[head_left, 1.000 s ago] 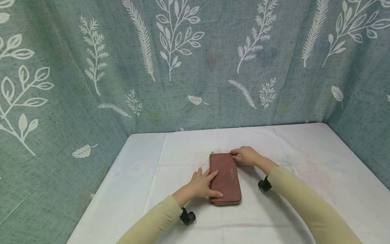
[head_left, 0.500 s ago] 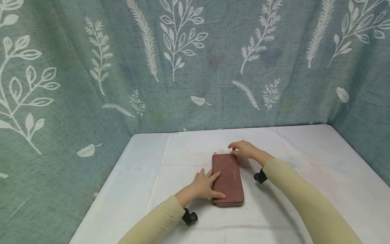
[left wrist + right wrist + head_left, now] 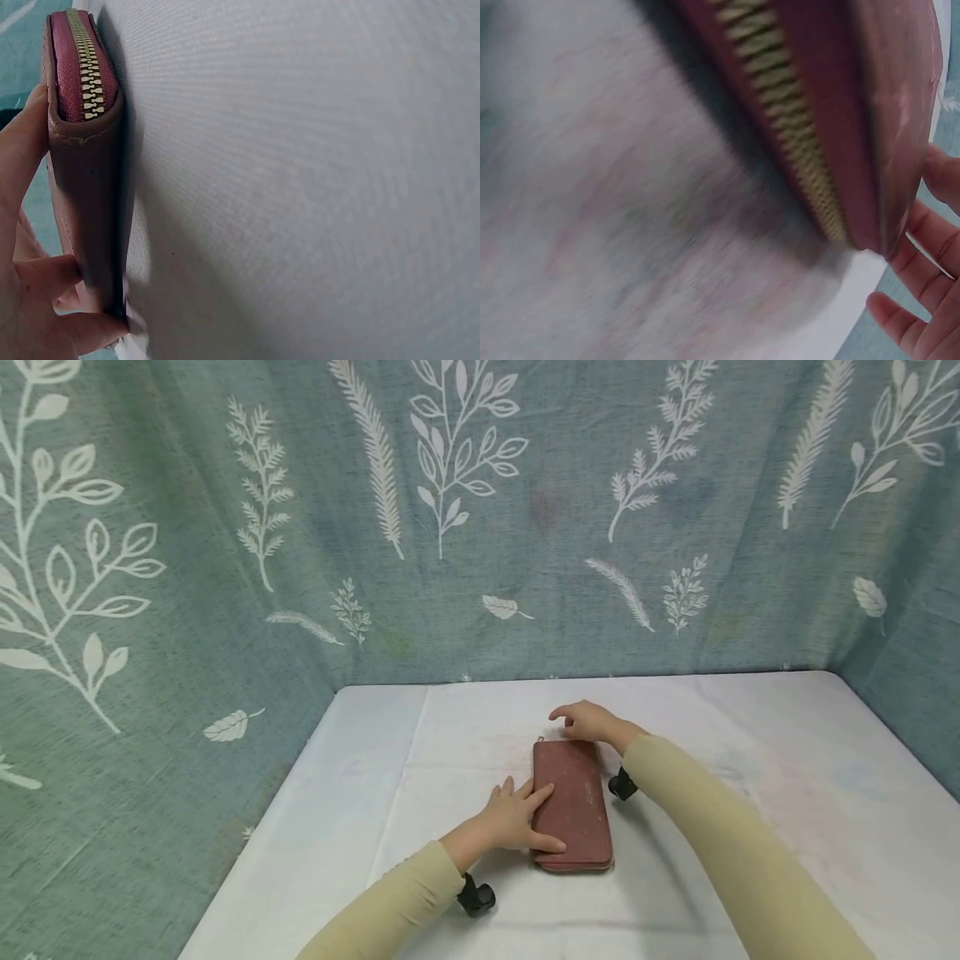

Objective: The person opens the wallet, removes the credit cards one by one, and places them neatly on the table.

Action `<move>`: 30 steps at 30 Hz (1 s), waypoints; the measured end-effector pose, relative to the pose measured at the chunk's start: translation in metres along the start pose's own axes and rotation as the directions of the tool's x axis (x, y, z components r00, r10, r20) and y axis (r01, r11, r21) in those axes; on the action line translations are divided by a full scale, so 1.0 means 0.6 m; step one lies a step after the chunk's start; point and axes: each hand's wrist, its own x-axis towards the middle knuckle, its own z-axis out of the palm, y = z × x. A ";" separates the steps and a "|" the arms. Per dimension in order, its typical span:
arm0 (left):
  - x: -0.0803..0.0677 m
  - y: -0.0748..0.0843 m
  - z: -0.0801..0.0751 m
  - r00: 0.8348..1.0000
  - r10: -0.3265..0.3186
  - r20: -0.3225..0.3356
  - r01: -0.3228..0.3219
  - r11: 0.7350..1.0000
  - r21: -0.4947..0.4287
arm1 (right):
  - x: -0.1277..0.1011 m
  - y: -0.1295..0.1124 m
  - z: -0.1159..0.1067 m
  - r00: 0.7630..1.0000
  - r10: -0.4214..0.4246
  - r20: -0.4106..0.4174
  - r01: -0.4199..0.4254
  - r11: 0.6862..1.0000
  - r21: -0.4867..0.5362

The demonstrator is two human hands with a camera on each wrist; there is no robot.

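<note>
A reddish-brown zip-around wallet lies flat on the white cloth, its long side pointing away from me. My left hand rests spread across its left edge, with thumb and forefinger on the top cover. In the left wrist view other fingers touch the spine of the wallet, and the zip's teeth are meshed at the near end. My right hand is at the far end with bent fingers. In the right wrist view, fingertips pass behind the wallet, hiding whether they pinch anything.
A white cloth covers the table. Green-blue curtains with white leaf patterns hang behind it and at both sides. Black wrist cameras are strapped beneath both sleeves. A small loop sticks out at the wallet's far left corner.
My right hand has moved left and slightly away from me, from the wallet's far right corner along its far end. My left hand stays on the wallet. The head view has shifted slightly.
</note>
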 end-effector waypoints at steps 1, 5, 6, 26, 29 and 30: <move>0.000 0.001 0.000 1.000 0.002 0.000 -0.002 1.000 0.000 | 0.002 -0.003 0.000 1.000 -0.006 0.008 0.006 1.000 0.002; 0.001 0.002 -0.001 1.000 0.010 -0.002 -0.010 1.000 -0.005 | 0.012 -0.014 -0.002 0.999 -0.026 0.039 0.027 1.000 -0.015; 0.001 0.002 -0.001 1.000 0.011 -0.001 -0.011 1.000 -0.007 | 0.014 -0.017 -0.003 0.998 -0.030 0.050 0.031 0.999 -0.025; -0.006 0.003 -0.004 1.000 0.006 0.000 -0.006 1.000 0.020 | 0.048 -0.033 0.006 0.982 -0.043 0.185 0.081 0.975 -0.207; -0.006 0.003 -0.002 1.000 0.005 0.000 -0.005 1.000 0.028 | 0.050 -0.033 0.007 0.981 -0.064 0.183 0.103 0.971 -0.214; -0.007 0.003 -0.001 1.000 0.004 0.000 -0.004 1.000 0.028 | 0.050 -0.033 0.008 0.981 -0.069 0.183 0.109 0.969 -0.220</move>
